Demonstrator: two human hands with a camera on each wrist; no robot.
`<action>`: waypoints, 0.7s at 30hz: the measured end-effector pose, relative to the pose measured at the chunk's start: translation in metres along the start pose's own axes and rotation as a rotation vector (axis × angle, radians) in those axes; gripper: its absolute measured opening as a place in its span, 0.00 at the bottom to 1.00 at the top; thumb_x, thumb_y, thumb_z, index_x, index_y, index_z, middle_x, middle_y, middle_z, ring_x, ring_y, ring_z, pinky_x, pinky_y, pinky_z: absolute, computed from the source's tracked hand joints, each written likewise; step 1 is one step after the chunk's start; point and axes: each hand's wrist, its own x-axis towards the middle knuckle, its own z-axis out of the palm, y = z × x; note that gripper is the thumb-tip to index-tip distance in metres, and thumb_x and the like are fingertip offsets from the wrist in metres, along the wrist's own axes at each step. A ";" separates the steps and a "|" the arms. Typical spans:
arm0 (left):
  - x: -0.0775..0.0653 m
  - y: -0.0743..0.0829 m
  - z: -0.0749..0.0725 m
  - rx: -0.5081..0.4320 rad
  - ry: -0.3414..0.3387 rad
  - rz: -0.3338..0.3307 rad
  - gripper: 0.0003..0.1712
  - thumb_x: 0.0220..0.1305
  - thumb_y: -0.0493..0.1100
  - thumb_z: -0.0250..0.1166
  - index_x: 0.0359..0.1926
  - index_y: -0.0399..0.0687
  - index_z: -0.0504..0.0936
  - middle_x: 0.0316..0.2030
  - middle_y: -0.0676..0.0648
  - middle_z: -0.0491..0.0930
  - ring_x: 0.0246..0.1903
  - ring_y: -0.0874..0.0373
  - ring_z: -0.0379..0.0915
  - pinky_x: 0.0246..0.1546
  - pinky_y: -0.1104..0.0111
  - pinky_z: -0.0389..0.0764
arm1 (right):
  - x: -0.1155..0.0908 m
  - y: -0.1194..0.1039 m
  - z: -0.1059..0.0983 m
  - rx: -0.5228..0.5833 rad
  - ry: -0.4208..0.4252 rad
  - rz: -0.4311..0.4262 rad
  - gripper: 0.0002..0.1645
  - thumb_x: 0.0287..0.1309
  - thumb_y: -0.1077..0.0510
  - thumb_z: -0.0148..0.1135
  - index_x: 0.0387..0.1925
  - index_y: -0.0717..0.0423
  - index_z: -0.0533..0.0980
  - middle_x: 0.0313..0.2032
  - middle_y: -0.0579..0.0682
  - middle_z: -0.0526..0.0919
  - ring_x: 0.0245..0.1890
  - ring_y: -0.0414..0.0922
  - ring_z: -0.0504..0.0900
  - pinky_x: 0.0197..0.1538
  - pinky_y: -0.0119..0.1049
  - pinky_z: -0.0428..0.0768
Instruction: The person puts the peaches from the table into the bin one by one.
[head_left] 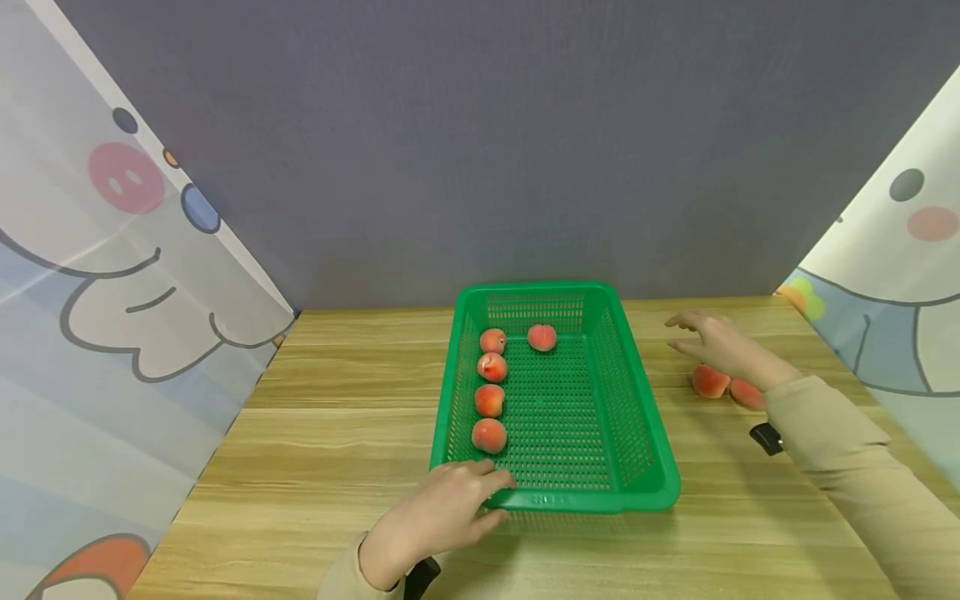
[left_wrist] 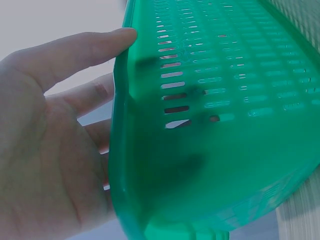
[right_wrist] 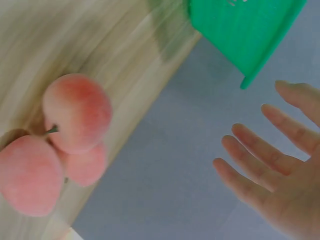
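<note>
Five orange-red peaches [head_left: 490, 401] sat in the green plastic basket [head_left: 626, 400] in the head view; two more lay right of it, one partly behind the right wrist [head_left: 772, 371]. The right hand [head_left: 708, 340] hung above, fingers loosely bent, empty, while the left hand [head_left: 448, 502] gripped the near rim [head_left: 577, 501]. The left-wrist view cut that hand off, fingers half hidden behind the slotted wall [left_wrist: 240, 150]. The right-wrist view showed three overlapping, blushed peaches, one with a stem [right_wrist: 53, 129]
</note>
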 end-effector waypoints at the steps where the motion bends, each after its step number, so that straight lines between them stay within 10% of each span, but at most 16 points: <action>1: 0.000 0.000 0.000 0.002 0.001 0.002 0.12 0.52 0.45 0.64 0.40 0.51 0.78 0.29 0.56 0.76 0.25 0.71 0.67 0.24 0.80 0.68 | -0.001 0.002 0.001 -0.002 0.001 -0.001 0.18 0.56 0.62 0.54 0.47 0.71 0.70 0.46 0.71 0.72 0.45 0.64 0.70 0.44 0.56 0.69; 21: 0.000 0.001 0.000 0.002 -0.007 -0.005 0.13 0.52 0.45 0.64 0.40 0.51 0.78 0.30 0.56 0.76 0.25 0.71 0.67 0.25 0.80 0.69 | -0.019 0.037 0.018 -0.035 -0.092 0.083 0.22 0.51 0.64 0.56 0.46 0.75 0.69 0.43 0.75 0.70 0.44 0.70 0.68 0.46 0.59 0.66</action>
